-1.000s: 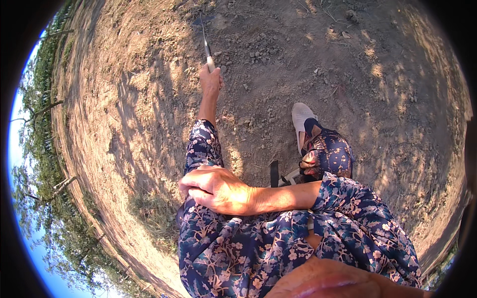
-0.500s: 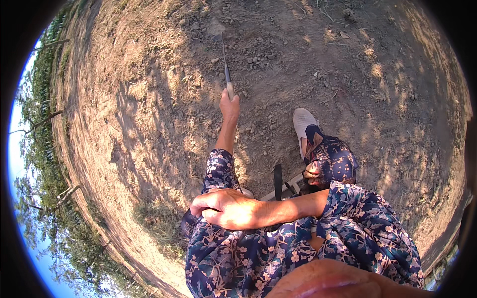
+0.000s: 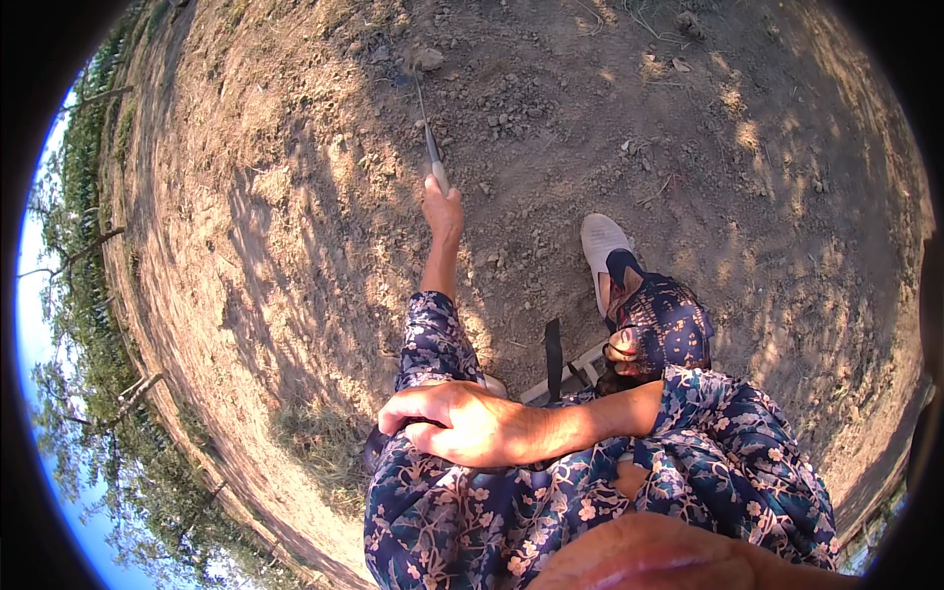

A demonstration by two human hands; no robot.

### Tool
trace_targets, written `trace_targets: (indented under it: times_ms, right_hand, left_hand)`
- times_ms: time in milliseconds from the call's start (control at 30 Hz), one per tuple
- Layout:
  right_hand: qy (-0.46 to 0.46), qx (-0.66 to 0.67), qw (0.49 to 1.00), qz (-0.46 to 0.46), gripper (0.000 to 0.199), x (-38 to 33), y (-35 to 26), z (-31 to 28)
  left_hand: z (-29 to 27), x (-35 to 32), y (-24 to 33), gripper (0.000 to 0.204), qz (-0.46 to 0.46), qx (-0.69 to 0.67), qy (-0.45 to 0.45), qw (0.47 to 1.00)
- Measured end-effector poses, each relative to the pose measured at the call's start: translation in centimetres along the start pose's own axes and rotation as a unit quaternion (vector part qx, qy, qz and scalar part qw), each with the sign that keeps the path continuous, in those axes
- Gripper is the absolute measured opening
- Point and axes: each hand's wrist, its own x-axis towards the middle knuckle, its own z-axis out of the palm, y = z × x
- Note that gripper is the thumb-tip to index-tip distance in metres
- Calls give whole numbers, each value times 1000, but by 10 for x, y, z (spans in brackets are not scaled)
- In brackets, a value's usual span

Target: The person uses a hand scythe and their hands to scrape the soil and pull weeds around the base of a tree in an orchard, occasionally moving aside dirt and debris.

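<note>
Stretched out ahead, my left hand (image 3: 442, 208) is closed round the pale handle of a small hand hoe (image 3: 430, 143). Its thin dark shaft reaches forward, and its bluish blade, hard to make out, is at the dry soil (image 3: 511, 177) beside a clod (image 3: 426, 59). My right hand (image 3: 467, 423) lies across my body, over my left sleeve and lap. Its fingers are curled in, and the palm is hidden.
My pale shoe (image 3: 603, 239) stands on the ground at the right. Below it are a light frame-like thing (image 3: 580, 374) and a black strap (image 3: 554, 349). Dry grass (image 3: 320, 438) grows at the lower left, with trees (image 3: 118, 462) along the left rim.
My left hand has shifted slightly left and forward, and the hoe's far end has swung left. A clod now shows beside the blade. My right hand has barely moved.
</note>
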Motion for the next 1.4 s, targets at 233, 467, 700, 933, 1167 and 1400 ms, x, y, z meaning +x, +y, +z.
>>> trace_targets:
  times_ms: [233, 467, 700, 933, 1167, 1400]
  right_hand:
    - [43, 7, 999, -25, 24, -2, -7, 6]
    - [136, -36, 979, -147, 26, 0, -18, -5]
    - [87, 22, 994, -60, 25, -4, -13, -10]
    - [168, -5, 967, -190, 29, 3, -30, -24]
    - [112, 67, 989, -74, 30, -2, -34, -21]
    - [90, 74, 992, -51, 23, -5, -26, -12]
  left_hand:
    - [-48, 68, 17, 26, -34, -32, -10, 999]
    - [-22, 99, 42, 28, -119, -229, -92, 962]
    - [-5, 51, 46, 36, -8, -76, -93, 993]
    - [-33, 190, 69, 27, -50, -38, -20, 998]
    - [2, 102, 14, 41, -6, -33, -27, 999]
    - [-36, 84, 26, 36, 27, -12, -19, 999]
